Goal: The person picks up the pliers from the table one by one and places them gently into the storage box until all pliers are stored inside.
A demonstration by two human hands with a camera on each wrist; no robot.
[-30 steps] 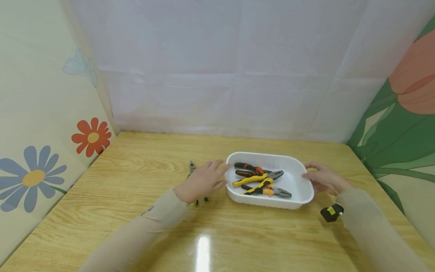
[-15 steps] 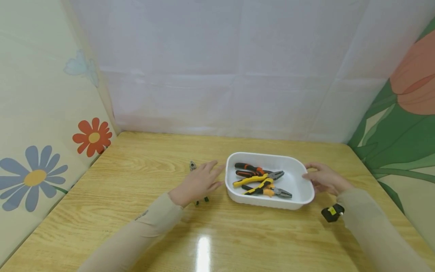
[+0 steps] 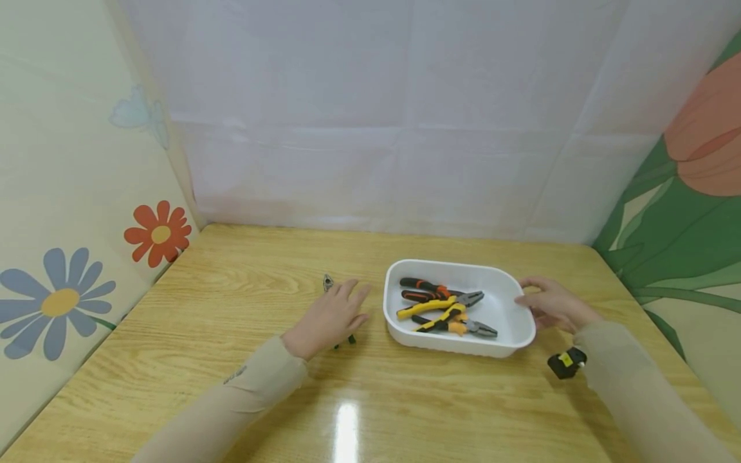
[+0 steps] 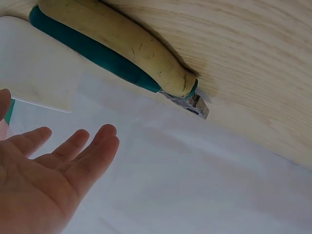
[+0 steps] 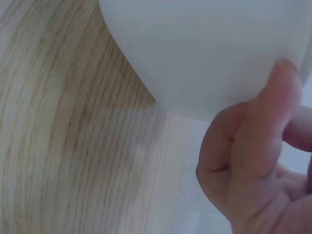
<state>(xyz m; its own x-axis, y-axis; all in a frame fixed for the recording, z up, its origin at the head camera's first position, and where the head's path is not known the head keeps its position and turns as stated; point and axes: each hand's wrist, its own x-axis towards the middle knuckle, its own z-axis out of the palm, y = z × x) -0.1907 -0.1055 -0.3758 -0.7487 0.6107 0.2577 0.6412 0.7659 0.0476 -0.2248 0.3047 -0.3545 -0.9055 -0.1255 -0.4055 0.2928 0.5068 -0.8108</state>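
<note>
A white plastic tub (image 3: 509,318) holds several pliers, among them yellow-and-black pliers (image 3: 425,307) and a pair with black-and-red handles (image 3: 419,283). At its right end, my right hand (image 3: 552,303) pinches the rim, thumb on top and fingers curled against the outer wall. My left hand (image 3: 327,319) is held to the left of the tub, fingers spread and holding nothing. Below it, partly hidden in the head view, lies another pair of pliers (image 3: 328,281). The left wrist view shows these pliers (image 4: 117,44) with worn beige-and-teal handles, apart from the fingers.
The wooden table (image 3: 249,270) runs back to a pale hanging cloth (image 3: 370,128). A small black block with a yellow patch (image 3: 566,363) is beside the right sleeve. Flower-printed panels (image 3: 64,193) stand along both sides.
My left hand has drawn away from the tub's left end, moving left over the pliers on the table. The right hand and the tub have stayed in place.
</note>
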